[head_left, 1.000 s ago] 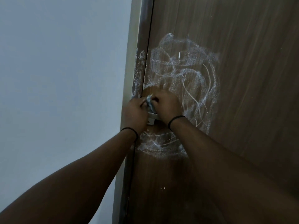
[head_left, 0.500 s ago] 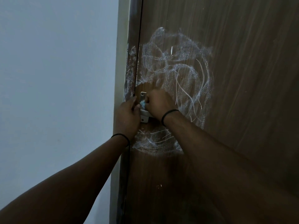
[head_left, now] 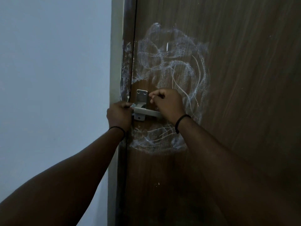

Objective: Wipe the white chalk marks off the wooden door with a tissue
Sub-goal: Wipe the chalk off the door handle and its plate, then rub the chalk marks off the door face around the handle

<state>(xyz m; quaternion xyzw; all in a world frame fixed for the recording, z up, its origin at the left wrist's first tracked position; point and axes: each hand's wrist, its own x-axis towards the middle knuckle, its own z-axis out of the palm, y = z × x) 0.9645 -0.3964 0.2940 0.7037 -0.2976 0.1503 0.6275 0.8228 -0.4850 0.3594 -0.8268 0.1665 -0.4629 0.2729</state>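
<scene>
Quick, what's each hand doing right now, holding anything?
Left hand: curled, pinching a small tissue beside the metal door handle.
Right hand: fingers curled; cannot tell whether it holds anything.

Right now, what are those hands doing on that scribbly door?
A person is cleaning white chalk marks off a wooden door. The left hand pinches a small bit of tissue beside the metal door handle. The right hand is curled by the handle plate; whether it holds anything is unclear. Lots of chalk remains above and below the handle.
</scene>
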